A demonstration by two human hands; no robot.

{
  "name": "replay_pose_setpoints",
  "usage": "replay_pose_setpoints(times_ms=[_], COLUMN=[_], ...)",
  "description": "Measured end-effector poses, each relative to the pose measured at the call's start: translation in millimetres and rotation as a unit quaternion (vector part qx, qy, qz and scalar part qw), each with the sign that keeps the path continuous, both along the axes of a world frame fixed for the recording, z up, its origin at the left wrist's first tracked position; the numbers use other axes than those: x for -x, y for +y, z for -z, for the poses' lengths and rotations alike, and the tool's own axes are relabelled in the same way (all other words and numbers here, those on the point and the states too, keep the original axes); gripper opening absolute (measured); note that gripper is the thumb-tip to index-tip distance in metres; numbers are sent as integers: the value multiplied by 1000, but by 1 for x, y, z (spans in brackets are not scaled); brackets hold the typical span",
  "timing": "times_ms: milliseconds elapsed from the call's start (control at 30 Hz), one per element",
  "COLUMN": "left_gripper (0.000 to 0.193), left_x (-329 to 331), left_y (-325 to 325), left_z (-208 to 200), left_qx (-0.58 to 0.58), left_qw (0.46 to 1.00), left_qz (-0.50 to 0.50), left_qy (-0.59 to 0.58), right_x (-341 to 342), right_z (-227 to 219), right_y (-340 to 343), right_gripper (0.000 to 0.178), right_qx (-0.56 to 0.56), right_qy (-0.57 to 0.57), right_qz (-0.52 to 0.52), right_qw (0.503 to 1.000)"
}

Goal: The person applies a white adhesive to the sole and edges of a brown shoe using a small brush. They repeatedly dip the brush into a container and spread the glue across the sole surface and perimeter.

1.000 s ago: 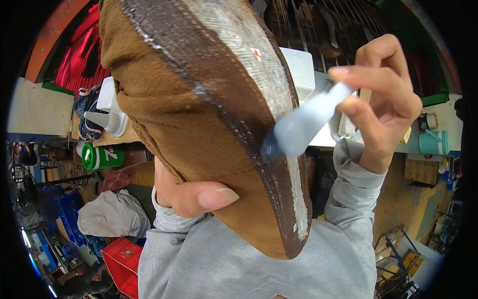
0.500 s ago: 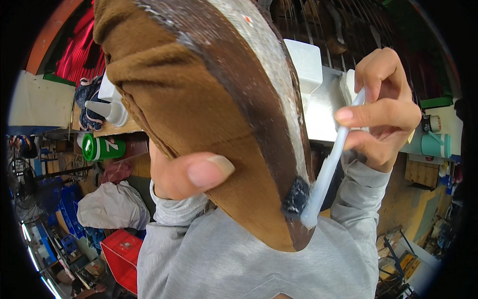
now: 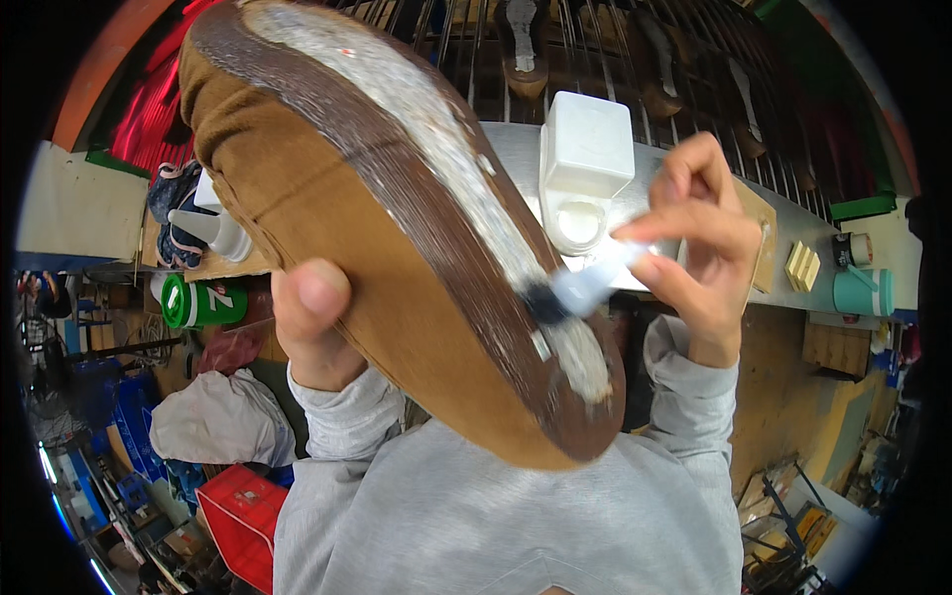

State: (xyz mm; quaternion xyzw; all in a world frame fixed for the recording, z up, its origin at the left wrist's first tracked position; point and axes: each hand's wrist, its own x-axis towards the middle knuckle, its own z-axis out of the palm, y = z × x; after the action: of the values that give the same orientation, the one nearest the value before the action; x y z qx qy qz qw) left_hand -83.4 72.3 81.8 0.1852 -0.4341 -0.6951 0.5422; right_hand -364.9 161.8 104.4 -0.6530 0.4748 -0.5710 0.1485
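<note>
Two hands are working on a brown shoe, held sole-up close to the camera.

The left hand [image 3: 312,322] is gripping the brown shoe [image 3: 397,248]; the right hand [image 3: 694,248] is pinching a brush [image 3: 575,290] against its whitish sole, with a white container [image 3: 585,169] on the surface [image 3: 694,198] beyond.

Ahead of me a white square plastic container [image 3: 587,144] stands on the metal workbench [image 3: 793,238], with a round white tub [image 3: 578,223] just in front of it. Further along my right the bench carries a small stack of pale wooden blocks [image 3: 801,266] and a teal mug [image 3: 859,292]. To my left a white squeeze bottle [image 3: 210,228] lies tilted above a green can [image 3: 200,302]. Below that sit a grey cloth bundle [image 3: 218,421] and a red crate [image 3: 243,521].
</note>
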Motion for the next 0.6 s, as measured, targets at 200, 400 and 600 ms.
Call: replay_pose_setpoints(times_ms=[200, 400, 600], left_gripper=[90, 89, 89], left_x=[-1, 0, 1], left_y=[-4, 1, 4], left_z=[-4, -5, -14], left_qx=[-29, -43, -40], left_qw=[997, 990, 985], left_qz=[-56, -101, -112], left_qy=[-39, -83, -128], right_x=[8, -7, -8], right_z=[-5, -23, -24], right_y=[24, 9, -2], right_gripper=[33, 34, 34], right_qx=[39, 40, 46], right_qy=[13, 97, 86], right_qz=[13, 62, 77], right_qw=[999, 993, 992])
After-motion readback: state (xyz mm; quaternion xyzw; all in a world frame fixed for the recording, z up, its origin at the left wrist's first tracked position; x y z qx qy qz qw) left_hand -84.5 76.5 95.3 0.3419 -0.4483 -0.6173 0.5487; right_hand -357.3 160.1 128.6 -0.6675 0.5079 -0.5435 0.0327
